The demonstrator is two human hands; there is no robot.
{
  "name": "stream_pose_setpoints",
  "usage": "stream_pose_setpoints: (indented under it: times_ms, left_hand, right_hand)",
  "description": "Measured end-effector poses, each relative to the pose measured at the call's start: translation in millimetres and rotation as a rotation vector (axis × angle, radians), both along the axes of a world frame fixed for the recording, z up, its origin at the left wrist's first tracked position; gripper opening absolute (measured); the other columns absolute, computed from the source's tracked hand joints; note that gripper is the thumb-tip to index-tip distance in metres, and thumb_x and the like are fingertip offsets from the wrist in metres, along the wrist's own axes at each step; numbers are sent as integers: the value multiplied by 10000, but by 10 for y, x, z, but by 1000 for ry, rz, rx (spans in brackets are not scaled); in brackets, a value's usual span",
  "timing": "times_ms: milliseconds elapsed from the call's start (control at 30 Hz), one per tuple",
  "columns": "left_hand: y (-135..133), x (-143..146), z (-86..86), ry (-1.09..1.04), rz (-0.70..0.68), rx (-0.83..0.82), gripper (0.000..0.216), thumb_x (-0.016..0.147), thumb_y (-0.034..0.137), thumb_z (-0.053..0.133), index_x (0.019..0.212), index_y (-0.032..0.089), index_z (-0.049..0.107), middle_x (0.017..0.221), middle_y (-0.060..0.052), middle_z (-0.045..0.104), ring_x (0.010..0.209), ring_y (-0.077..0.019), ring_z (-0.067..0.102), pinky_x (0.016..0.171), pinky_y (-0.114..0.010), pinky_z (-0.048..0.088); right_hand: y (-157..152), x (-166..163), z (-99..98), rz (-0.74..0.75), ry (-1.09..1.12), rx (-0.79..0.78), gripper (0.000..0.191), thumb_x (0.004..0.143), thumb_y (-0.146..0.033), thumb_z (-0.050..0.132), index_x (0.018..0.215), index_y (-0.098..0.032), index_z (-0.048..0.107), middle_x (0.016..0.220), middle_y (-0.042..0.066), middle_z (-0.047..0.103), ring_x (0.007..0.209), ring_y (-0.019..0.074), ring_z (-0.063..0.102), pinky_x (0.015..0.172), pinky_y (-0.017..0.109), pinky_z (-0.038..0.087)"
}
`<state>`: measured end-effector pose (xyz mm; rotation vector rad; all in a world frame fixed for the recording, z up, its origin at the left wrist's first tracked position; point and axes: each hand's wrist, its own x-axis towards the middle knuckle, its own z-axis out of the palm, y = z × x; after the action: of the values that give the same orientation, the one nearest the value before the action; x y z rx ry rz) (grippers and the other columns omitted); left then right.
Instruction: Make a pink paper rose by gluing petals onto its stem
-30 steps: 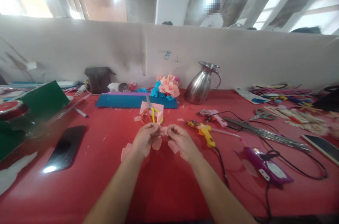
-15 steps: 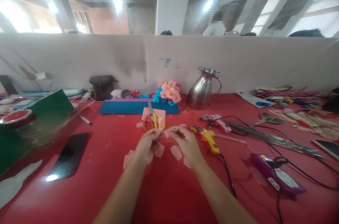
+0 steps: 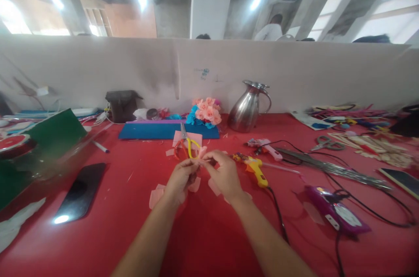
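While both bare forearms reach forward over the red cloth-covered surface [image 3: 203, 233], the left hand [image 3: 180, 179] and the right hand [image 3: 224, 176] meet fingertip to fingertip, each pinched shut on a small pale pink paper petal piece [image 3: 202, 153] held just above the cloth. More pink paper petals [image 3: 156, 194] lie loose under and beside the wrists. Just beyond the fingers rest orange-and-yellow-handled scissors [image 3: 185, 144] on a pink sheet; just right of the right hand lies a yellow glue gun [image 3: 255, 168] with its black cord trailing toward the near edge. Farther back stand a bunch of pink and blue paper flowers [image 3: 205, 111] and a steel jug [image 3: 247, 107] — both near the white partition wall [image 3: 98, 67]. A black phone [image 3: 80, 187] lies well to the left, a purple device [image 3: 337, 213] to the right.
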<state>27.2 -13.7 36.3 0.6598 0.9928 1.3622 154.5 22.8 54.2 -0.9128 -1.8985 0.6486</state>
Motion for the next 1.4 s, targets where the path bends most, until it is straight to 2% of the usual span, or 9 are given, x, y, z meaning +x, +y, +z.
stream_pose_setpoints:
  times_ms: [167, 267, 433, 533, 800, 967, 1200, 1400]
  left_hand:
    - [3, 6, -30, 19, -2, 3, 132, 643, 231, 636, 684, 132, 558, 546, 30, 472, 424, -29, 304, 437, -183, 185]
    - [0, 2, -32, 27, -8, 20, 116, 653, 224, 626, 695, 133, 567, 549, 27, 478, 423, -32, 304, 435, -188, 183]
    - [3, -17, -48, 47, -24, 76, 85, 653, 199, 616, 697, 133, 585, 537, 26, 471, 427, -37, 301, 441, -196, 192]
    - [3, -16, -51, 49, -24, 99, 87, 654, 204, 620, 701, 137, 592, 519, 33, 454, 425, -39, 289, 440, -198, 186]
    - [-5, 24, -16, 128, 57, 150, 107, 656, 245, 647, 656, 148, 600, 565, 24, 483, 475, -55, 331, 481, -194, 248]
    - [-6, 40, -45, 167, 116, 193, 76, 650, 228, 650, 664, 156, 633, 635, 2, 541, 573, -86, 432, 569, -194, 342]
    - [-24, 59, -9, 177, 139, 199, 73, 645, 220, 661, 684, 158, 664, 681, -13, 597, 640, -105, 498, 639, -200, 388]
    - [-18, 75, -26, 240, 180, 225, 81, 652, 220, 662, 703, 161, 684, 697, -16, 619, 678, -117, 531, 674, -208, 403]
  right_hand:
    - [-12, -10, -5, -86, -24, 45, 88, 773, -280, 579, 721, -212, 561, 726, 16, 602, 657, 154, 528, 630, 271, 417]
    - [-17, -16, -19, -152, -38, 82, 107, 752, -283, 612, 788, -217, 536, 762, 14, 597, 680, 158, 531, 634, 269, 418]
    - [-2, 34, -44, -200, -155, 271, 196, 780, -287, 597, 955, -237, 525, 861, 49, 594, 819, 210, 557, 744, 331, 423]
    - [15, 62, -50, -217, -173, 326, 228, 790, -310, 588, 995, -243, 515, 880, 63, 592, 840, 227, 559, 760, 357, 419]
    - [1, 47, -63, -304, -9, 190, 373, 708, -401, 658, 986, -237, 471, 852, 36, 549, 730, 189, 519, 687, 326, 431]
    - [-76, 28, -114, -313, 64, 161, 342, 683, -416, 680, 872, -224, 470, 775, 8, 527, 674, 157, 483, 660, 297, 423]
    - [-108, 4, -154, -215, 116, 61, 223, 736, -392, 637, 694, -214, 509, 682, 5, 549, 646, 151, 495, 615, 283, 417]
    - [-113, -1, -170, -177, 207, -24, 156, 744, -350, 629, 684, -207, 620, 683, 12, 574, 620, 143, 510, 584, 268, 419]
